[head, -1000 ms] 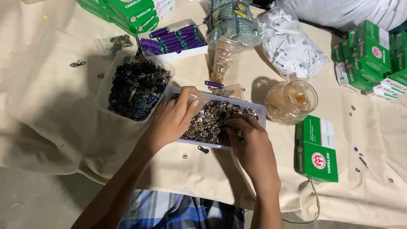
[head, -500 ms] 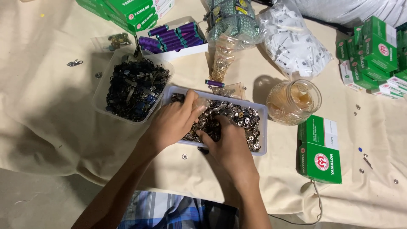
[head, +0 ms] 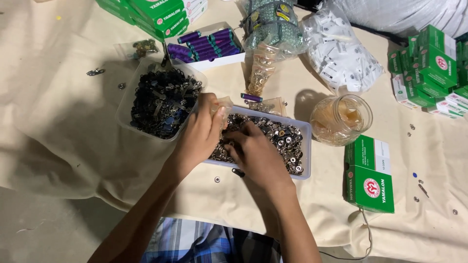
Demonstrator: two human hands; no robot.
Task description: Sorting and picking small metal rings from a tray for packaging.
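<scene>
Head view, looking straight down on a cream cloth (head: 63,141).

At the centre, a shallow pale tray (head: 306,146) full of small silver snap buttons (head: 285,139) — both hands buried in them. Left hand (head: 197,139) at about 9 o'clock of the tray, fingers curled over its left edge, pinching what seems a small clear plastic bag (head: 223,104); probably held there to take buttons in. Right hand (head: 258,156) at 6 o'clock of the tray, fingers bent down into the pile; impossible to tell whether anything is gripped, fingertips hidden.

At 10 o'clock, just beside the tray, a clear tub (head: 127,104) with dark metal pieces (head: 163,100). At 3 o'clock, a glass jar (head: 341,119), standing near, content unclear. At 12 o'clock, a white box of purple thread spools (head: 207,45) and a clear bag of golden buttons (head: 258,73). At 4 o'clock, a green carton (head: 370,175) — more such cartons at the far edges, probably stock kept within reach.
</scene>
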